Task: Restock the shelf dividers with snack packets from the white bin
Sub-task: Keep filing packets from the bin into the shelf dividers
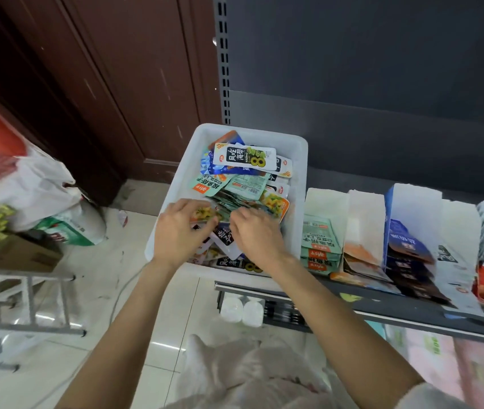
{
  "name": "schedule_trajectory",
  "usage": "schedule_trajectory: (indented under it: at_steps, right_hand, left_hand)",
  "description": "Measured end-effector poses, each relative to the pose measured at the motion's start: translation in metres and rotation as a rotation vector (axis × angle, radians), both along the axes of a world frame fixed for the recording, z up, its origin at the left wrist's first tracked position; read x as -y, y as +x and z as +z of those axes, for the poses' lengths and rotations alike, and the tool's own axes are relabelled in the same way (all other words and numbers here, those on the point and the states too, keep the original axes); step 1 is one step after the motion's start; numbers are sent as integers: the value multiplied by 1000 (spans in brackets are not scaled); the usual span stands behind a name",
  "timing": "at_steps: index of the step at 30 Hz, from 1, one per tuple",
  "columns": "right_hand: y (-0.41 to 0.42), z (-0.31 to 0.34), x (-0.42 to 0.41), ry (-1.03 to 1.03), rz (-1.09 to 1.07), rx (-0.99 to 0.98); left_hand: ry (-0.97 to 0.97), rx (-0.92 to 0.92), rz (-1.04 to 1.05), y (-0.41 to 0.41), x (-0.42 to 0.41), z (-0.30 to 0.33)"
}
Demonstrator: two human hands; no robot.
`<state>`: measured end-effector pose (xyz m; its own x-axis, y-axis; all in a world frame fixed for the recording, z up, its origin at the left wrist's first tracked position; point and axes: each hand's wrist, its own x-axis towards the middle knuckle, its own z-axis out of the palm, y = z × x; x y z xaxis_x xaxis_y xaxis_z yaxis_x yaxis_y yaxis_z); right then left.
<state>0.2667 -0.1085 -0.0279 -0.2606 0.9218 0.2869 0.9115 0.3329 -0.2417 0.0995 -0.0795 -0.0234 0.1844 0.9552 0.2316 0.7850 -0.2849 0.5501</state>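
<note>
Now both hands dig in the white bin [176, 172]. Left hand [180, 231] pinches a yellow-green packet [204, 213]; right hand [257, 234] curls on green packets [235, 202]. Probably light, slippery; grab edges.

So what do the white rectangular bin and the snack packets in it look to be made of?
White rectangular bin: seemingly moulded plastic, matte and slightly translucent, with rounded rim corners.
Snack packets: probably thin plastic film, flat sealed pouches with glossy print.
</note>
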Motion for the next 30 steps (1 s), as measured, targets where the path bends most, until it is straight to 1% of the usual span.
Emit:
schedule_trajectory:
  at_steps: [1, 2, 4, 5, 7, 8, 10, 13, 16, 17, 19, 20, 21, 22, 23, 24, 25, 27, 30]
  right_hand:
    - [4, 7, 2, -11, -68, -125]
    - [9, 15, 4, -54, -139, -240]
    - [22, 25, 7, -147, -272, -528]
    - [29, 28, 7, -204, -334, -718]
    - [40, 35, 11, -337, -404, -1081]
    - [44, 36, 14, -396, -422, -1201]
    - [53, 41, 22, -466, -466, -1339]
    - [70, 47, 38, -454, -516, -1419]
    - [89, 55, 57, -418, -538, -1406]
    - [97, 60, 65, -379, -543, -1410]
    - [119, 77, 82, -210, -530, -1375]
    - [133, 88, 92, -98, -526, -1287]
    - [149, 99, 102, 8, -534, -1134]
    - [166, 109, 112, 92, -568, -917]
    - [183, 116, 122, 159, -617, -688]
    - [198, 121, 133, 226, -664, -506]
    - [211, 124, 143, 298, -698, -405]
    - [231, 123, 161, 405, -754, -365]
    - [254, 100, 174, 432, -833, -373]
  left_hand:
    - [-1, 167, 65, 0, 2, 9]
    - [-70, 341, 131, 2, 5, 18]
    - [-275, 647, 193, 11, 9, 32]
    - [-366, 742, 184, 16, 9, 36]
    - [-555, 826, 121, 26, 10, 39]
    - [-649, 842, 81, 32, 12, 41]
    - [-767, 879, 2, 46, 16, 44]
    - [-766, 883, -85, 67, 24, 51]
    - [-720, 795, -213, 92, 29, 62]
    - [-664, 724, -287, 103, 30, 66]
    - [-522, 536, -429, 127, 31, 72]
    - [-442, 450, -484, 142, 30, 75]
    - [-352, 384, -527, 156, 30, 78]
    - [-260, 346, -567, 172, 31, 82]
    - [-174, 330, -608, 189, 31, 85]
    - [-101, 335, -656, 206, 33, 88]
    - [-46, 356, -703, 224, 36, 91]
    - [12, 390, -767, 259, 42, 89]
    - [54, 346, -790, 300, 45, 73]
